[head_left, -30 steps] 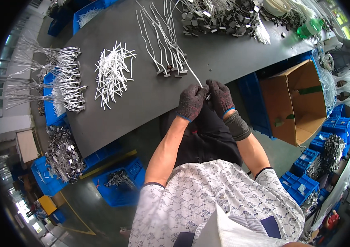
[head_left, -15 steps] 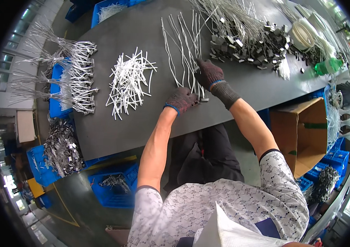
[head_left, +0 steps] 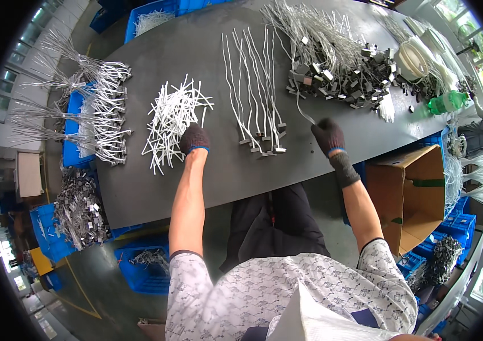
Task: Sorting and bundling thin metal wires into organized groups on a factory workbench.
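Note:
My left hand (head_left: 194,140), in a dark knit glove, is closed at the right edge of a heap of short white tubes (head_left: 167,122); whatever its fingers hold is hidden. To the right, my gloved right hand (head_left: 328,136) grips the near end of a thin silvery wire (head_left: 301,108), which stretches up toward the big pile. Between my hands, several wires with small metal blocks (head_left: 259,96) lie side by side on the dark table, block ends toward me. Farther right is the large pile of similar wires with dark blocks (head_left: 338,74).
Bundled wires (head_left: 102,108) overhang a blue crate (head_left: 72,125) at the table's left edge. A cream-coloured round container (head_left: 412,61) and a green bottle (head_left: 448,103) stand at the right. An open cardboard box (head_left: 386,196) is below the table's right side.
My left hand has moved left from the laid-out wires to the white tubes. My right hand has moved right and nearer, now with a wire. The row of wires lies released.

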A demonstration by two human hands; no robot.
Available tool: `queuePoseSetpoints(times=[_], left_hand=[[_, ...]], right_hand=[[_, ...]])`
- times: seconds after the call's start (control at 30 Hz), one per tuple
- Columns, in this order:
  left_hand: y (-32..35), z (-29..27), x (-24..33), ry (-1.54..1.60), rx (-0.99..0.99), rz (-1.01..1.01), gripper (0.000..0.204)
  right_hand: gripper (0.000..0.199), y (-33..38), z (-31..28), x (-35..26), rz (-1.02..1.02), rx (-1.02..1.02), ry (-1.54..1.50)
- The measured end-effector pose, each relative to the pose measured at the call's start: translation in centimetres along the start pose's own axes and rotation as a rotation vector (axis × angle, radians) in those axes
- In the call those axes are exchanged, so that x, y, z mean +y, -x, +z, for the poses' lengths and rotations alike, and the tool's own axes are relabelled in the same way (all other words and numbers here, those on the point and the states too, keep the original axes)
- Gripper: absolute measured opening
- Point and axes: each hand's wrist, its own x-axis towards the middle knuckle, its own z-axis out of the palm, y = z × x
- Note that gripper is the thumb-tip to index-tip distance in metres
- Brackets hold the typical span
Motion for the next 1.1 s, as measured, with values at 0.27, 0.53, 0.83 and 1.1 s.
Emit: queuePoseSetpoints(times=[0.27, 0.53, 0.83, 1.1], left_hand=[[0.0, 2.9, -2.4, 0.604, -0.214, -0.119, 0.024], [9.5, 3.3, -2.9, 1.957, -0.609, -0.539, 0.011], [17.9, -0.6, 14.2, 2.113, -0.733, -0.209, 0.012], [21.6, -11.1, 16.5, 2.034, 0.235, -0.014, 0.009]], right_hand=[[0.032, 14.8, -4.4, 5.6, 0.049, -0.206, -0.198], [0.023, 31.1, -4.5, 19.4, 0.394, -1.067, 0.565], [0.022, 30.1, -1.5, 15.6, -0.176, -0.431, 0.388], [0.026, 31.6, -2.1, 19.0, -0.116, -0.549, 0.535]])
